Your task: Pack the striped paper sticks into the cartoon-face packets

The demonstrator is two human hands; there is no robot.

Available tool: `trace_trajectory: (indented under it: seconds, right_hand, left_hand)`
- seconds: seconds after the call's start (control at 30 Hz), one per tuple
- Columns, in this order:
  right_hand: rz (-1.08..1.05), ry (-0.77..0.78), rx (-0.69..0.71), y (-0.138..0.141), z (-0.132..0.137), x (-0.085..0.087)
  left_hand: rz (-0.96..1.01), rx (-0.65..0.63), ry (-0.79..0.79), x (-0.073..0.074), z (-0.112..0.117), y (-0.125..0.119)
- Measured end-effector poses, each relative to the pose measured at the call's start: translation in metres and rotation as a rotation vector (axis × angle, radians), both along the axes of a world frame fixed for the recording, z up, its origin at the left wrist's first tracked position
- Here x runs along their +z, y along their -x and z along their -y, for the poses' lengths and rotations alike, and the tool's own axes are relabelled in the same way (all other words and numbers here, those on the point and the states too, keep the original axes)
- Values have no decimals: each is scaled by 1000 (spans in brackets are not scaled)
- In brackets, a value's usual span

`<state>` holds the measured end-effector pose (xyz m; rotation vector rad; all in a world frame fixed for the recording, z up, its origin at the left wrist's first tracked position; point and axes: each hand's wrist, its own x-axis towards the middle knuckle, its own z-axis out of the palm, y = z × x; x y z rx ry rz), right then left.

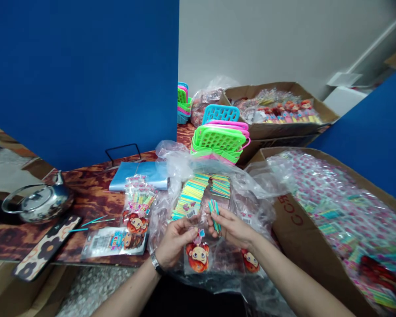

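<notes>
My left hand [177,240] pinches a clear printed plastic bag [198,257] with a red-haired cartoon face on it. Fingers of my right hand [229,225] close round a small bundle of thin coloured sticks [215,215], blue, green and pink, beside that bag. Just beyond both hands, a large pile of yellow, green and blue sticks [193,193] lies in a big clear plastic sack [178,163]. Another printed bag [250,259] with a similar face lies under my right wrist.
Stacked plastic baskets [219,138] stand behind the sack. Cardboard boxes [292,220] of packed bags are at right. On the left are filled bags [138,204], a blue plastic stack [137,174], a phone [48,248], loose sticks and a metal kettle [46,202]. Blue panels [86,79] rise behind.
</notes>
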<state>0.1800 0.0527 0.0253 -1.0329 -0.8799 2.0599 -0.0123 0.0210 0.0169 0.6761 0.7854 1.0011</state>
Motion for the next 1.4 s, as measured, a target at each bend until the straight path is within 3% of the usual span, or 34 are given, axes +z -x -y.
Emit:
trace_trajectory:
  seconds: [0.17, 0.27, 0.4, 0.57, 0.73, 0.87, 0.97, 1.23, 1.3, 1.4]
  right_hand:
    - [-7, -12, -12, 4, 2, 2]
    - [170, -265, -79, 11, 7, 7]
    - [615, -678, -173, 21, 17, 11]
    - [696, -811, -120, 27, 30, 4]
    - [597, -750, -275, 27, 27, 0]
    - [282, -536, -484, 35, 15, 4]
    - [82, -387, -598, 40, 9, 6]
    - [164, -316, -496, 43, 15, 3]
    - [97, -328, -523, 37, 9, 8]
    - [86, -386, -570, 23, 1, 14]
  left_hand:
    - [49, 21, 30, 0, 6, -1]
    - [134, 14, 74, 0, 12, -6]
    - [324, -24, 172, -2, 20, -17]
    - [397, -26, 234, -2, 23, -23]
    - [401, 0, 222, 1, 20, -24]
    - [380, 61, 186, 1, 19, -25]
    - [245, 70, 160, -3, 20, -26]
    - [-103, -88, -16, -12, 12, -23]
    - [-110, -84, -15, -11, 10, -19]
    - [34, -1, 95, -8, 8, -12]
